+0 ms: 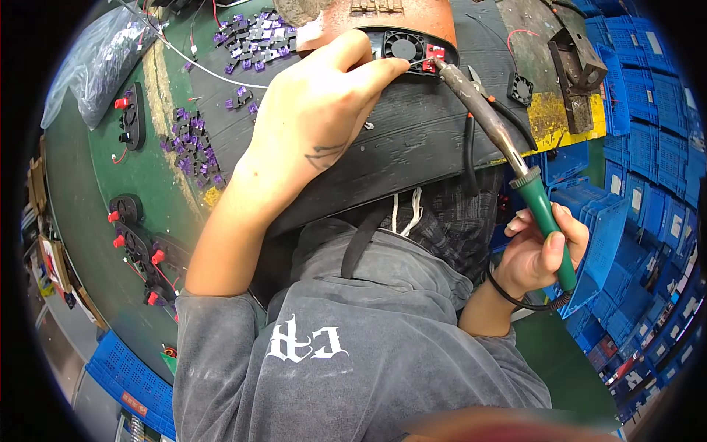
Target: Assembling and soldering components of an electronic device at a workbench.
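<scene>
the left hand (317, 110) is pinching the black fan part (403, 47) at the table (147, 169) edge. the right hand (545, 247) is gripping the green handle of the soldering iron (508, 147), tip touching the part. the part is looking light and fragile, better held by its rim.

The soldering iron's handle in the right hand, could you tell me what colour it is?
Green, seen in the head view: the soldering iron has a green handle gripped by the right hand.

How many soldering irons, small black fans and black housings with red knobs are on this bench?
Soldering iron, in the right hand: 1
Small black fans: 2; the left hand steadies one
Black housings with red knobs: 5
Total: 8
</scene>
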`<state>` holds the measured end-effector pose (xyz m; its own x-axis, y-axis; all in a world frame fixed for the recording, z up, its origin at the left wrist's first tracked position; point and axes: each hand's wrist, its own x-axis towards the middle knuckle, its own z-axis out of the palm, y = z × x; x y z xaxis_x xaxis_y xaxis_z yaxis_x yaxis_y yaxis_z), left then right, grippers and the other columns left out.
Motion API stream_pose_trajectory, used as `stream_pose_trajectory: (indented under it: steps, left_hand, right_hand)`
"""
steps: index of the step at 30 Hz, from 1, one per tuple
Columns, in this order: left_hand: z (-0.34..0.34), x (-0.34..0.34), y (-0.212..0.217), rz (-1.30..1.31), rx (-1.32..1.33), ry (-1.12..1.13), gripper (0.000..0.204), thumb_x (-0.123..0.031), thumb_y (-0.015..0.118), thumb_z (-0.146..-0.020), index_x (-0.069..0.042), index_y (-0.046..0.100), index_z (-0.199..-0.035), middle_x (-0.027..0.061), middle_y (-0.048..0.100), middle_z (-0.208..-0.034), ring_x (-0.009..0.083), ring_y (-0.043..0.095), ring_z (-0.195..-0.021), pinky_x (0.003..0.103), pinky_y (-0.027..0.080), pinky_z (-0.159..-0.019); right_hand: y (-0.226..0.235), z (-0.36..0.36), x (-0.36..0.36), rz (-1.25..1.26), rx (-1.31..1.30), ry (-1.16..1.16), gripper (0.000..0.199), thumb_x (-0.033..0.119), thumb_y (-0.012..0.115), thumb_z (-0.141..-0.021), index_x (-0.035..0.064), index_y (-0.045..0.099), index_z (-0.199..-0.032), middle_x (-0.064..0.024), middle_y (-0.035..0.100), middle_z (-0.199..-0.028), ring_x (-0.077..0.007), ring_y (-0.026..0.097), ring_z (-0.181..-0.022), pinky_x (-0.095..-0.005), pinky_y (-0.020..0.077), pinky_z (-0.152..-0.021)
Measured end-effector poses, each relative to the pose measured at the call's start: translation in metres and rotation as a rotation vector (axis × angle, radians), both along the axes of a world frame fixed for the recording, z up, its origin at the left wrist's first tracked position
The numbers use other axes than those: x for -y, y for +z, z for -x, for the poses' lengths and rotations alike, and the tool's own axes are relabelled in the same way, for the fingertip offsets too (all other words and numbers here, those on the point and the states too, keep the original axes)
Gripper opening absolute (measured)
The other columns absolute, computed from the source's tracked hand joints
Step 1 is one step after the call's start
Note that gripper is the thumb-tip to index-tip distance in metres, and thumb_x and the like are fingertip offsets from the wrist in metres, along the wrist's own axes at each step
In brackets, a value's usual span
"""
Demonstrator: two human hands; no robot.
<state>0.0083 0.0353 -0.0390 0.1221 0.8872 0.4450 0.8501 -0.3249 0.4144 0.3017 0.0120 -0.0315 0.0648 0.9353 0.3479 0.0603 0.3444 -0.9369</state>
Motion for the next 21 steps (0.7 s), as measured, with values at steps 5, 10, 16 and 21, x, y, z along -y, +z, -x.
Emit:
stream_pose_trajectory:
  steps: [5,10,16,21]
  left_hand:
    - [-0.001,0.000,0.000,0.003,0.010,-0.004,0.026,-0.004,0.070,-0.082,-0.013,0.072,-0.107,0.0060,0.054,-0.080,0.0234,0.059,-0.070,0.035,0.049,-0.063]
    - [0.004,0.002,0.001,-0.031,-0.038,-0.012,0.024,-0.008,0.068,-0.079,-0.010,0.071,-0.103,0.0059,0.055,-0.081,0.0241,0.063,-0.075,0.034,0.053,-0.062]
    - [0.008,0.000,0.020,-0.020,0.024,-0.021,0.020,-0.008,0.068,-0.083,-0.012,0.070,-0.103,0.0068,0.056,-0.082,0.0265,0.062,-0.077,0.036,0.053,-0.065]
    - [0.013,0.007,0.032,0.102,-0.010,0.007,0.022,-0.008,0.070,-0.084,-0.008,0.067,-0.105,0.0104,0.058,-0.087,0.0290,0.063,-0.075,0.036,0.051,-0.067]
  right_hand:
    - [0.000,0.001,0.001,0.010,0.015,0.007,0.040,0.032,0.063,-0.088,-0.0018,0.058,-0.108,-0.0198,0.062,-0.090,-0.0228,0.063,-0.058,-0.0267,0.0502,-0.043]
    - [0.001,-0.002,0.003,0.008,0.030,-0.020,0.040,0.035,0.061,-0.090,0.0003,0.058,-0.109,-0.0187,0.063,-0.085,-0.0218,0.062,-0.057,-0.0266,0.0487,-0.043]
    - [0.002,-0.016,-0.004,0.091,-0.077,-0.124,0.041,0.041,0.056,-0.092,0.0044,0.058,-0.111,-0.0162,0.062,-0.078,-0.0187,0.058,-0.056,-0.0265,0.0452,-0.044]
    - [0.000,-0.034,-0.020,0.168,-0.265,-0.122,0.043,0.039,0.061,-0.091,0.0035,0.057,-0.113,-0.0158,0.063,-0.077,-0.0195,0.058,-0.056,-0.0270,0.0480,-0.045]
